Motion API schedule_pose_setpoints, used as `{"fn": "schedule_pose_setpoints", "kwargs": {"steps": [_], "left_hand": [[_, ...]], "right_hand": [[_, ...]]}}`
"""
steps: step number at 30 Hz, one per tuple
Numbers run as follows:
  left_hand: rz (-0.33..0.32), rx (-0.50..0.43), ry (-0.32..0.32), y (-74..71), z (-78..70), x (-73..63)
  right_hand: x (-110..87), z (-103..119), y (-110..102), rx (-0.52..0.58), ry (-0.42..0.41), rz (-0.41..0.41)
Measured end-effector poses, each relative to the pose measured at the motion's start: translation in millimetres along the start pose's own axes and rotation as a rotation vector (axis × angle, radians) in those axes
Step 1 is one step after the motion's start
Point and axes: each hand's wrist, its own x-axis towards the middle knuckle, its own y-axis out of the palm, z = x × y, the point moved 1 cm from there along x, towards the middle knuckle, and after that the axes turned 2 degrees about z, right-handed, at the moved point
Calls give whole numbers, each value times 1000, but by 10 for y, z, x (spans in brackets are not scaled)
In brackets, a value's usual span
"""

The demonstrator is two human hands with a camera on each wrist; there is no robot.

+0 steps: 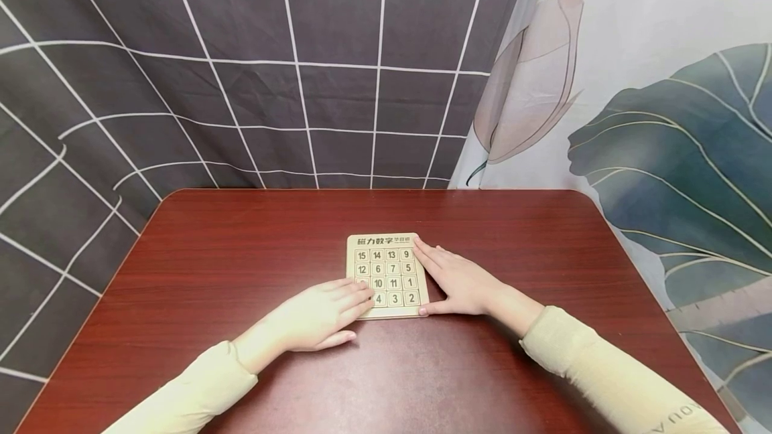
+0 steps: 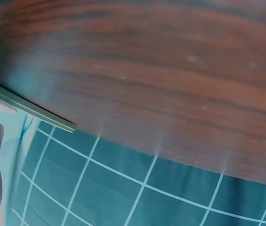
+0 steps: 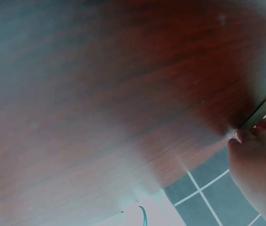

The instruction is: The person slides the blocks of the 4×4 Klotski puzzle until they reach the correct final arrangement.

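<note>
Pale sleeves (image 1: 603, 364) lead to a puzzle (image 1: 386, 266) on the worktop (image 1: 259, 240): the left grip (image 1: 316, 315), fingers straight, rests at its 8 o'clock corner; the right grip (image 1: 463, 284), spread, spans its side from 1 to 4 o'clock.

The table (image 1: 241, 240) has a reddish-brown, wood-grain top with rounded far corners, occupying the lower half of the head view. One pale number-tile board (image 1: 387, 275) lies flat on it, just below frame centre, printed heading uppermost.
</note>
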Motion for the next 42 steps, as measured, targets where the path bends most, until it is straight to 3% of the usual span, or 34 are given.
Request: {"fn": "schedule_pose_setpoints", "kwargs": {"steps": [8, 16, 24, 30, 42], "left_hand": [[16, 14, -2, 23, -30, 16], [40, 43, -28, 29, -18, -111], [-11, 24, -26, 0, 6, -175], [-40, 21, 2, -4, 22, -76], [28, -22, 25, 39, -37, 275]], "right_hand": [[-5, 16, -16, -10, -22, -26], [-1, 16, -9, -5, -3, -1], [1, 6, -5, -7, -9, -7], [-10, 1, -8, -15, -17, -23], [-4, -11, -1, 2, -21, -19]]}}
